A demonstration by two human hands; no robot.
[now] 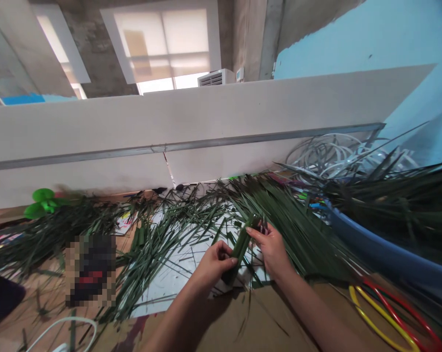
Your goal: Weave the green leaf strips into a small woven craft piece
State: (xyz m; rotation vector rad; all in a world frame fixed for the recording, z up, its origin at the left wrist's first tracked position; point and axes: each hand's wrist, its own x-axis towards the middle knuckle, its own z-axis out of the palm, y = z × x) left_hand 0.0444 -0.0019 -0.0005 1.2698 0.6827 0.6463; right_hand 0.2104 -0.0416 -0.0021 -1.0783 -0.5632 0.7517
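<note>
Green leaf strip pinched two-handed, over the tabletop.
Step looks like working the strip: left hand grips its lower end, right hand its upper; dark item at the right, can't tell what. Next move probably calls for steady tension, both grips firm. Count: two hands, one strip held, one blue tub, loose cuttings uncountable.

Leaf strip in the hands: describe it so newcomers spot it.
Find the blue tub on the right, then the long leaves beside it. Just left of those, the left hand and right hand hold a broad green strip. It spans both hands; nearby scraps lie loose.
</note>
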